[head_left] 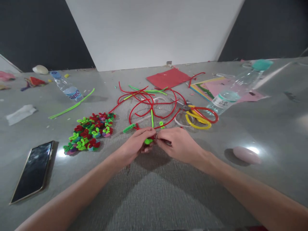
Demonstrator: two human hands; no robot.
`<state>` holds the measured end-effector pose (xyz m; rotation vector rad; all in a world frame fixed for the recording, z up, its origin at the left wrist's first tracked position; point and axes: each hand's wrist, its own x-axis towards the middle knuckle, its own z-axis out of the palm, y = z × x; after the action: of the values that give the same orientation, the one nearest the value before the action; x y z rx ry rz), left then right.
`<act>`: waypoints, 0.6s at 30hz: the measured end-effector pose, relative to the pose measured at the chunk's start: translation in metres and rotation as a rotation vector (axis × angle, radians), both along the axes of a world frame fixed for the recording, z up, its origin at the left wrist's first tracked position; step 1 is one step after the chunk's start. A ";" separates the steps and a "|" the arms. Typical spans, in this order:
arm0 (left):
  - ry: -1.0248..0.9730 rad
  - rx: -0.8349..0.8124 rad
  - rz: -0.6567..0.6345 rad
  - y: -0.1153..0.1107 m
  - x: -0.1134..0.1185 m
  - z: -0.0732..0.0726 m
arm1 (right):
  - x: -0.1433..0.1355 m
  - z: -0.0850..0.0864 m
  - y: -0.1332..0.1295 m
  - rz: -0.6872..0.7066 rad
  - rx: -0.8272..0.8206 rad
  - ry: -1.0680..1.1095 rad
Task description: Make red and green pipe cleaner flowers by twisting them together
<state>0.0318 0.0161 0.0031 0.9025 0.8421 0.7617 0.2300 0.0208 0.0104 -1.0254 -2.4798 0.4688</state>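
My left hand [137,142] is closed on a small green and red pipe cleaner piece [148,141], most of it hidden by the fingers. From the other side, my right hand [179,144] pinches the red end of the same piece. Just beyond the hands lie loose red pipe cleaners [154,102], tangled with some green ones. A coiled green pipe cleaner [129,128] sits left of the fingertips, on or beside a pale stick. Red and yellow handled scissors [199,117] rest at the right. To the left is a cluster of red and green pipe cleaner flowers [89,133].
A phone [33,171] lies at the left. Plastic bottles stand or lean at the left [68,88] and right [231,93]. Behind are a red sheet [168,78] and coloured sheets [216,88]. A pinkish oval object [246,155] lies right, a tissue [21,114] far left.
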 end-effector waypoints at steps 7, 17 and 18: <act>0.011 0.023 0.108 0.000 -0.002 -0.001 | 0.002 -0.001 -0.004 -0.075 0.005 -0.066; 0.191 0.180 0.070 0.002 -0.022 0.002 | 0.008 -0.002 -0.001 0.002 0.045 -0.129; 0.248 0.216 0.047 0.004 -0.025 0.001 | 0.012 -0.002 0.002 0.017 0.063 -0.125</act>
<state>0.0069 0.0203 0.0045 1.1903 1.0141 0.8021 0.2415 0.0226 0.0084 -1.0384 -2.5978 0.3395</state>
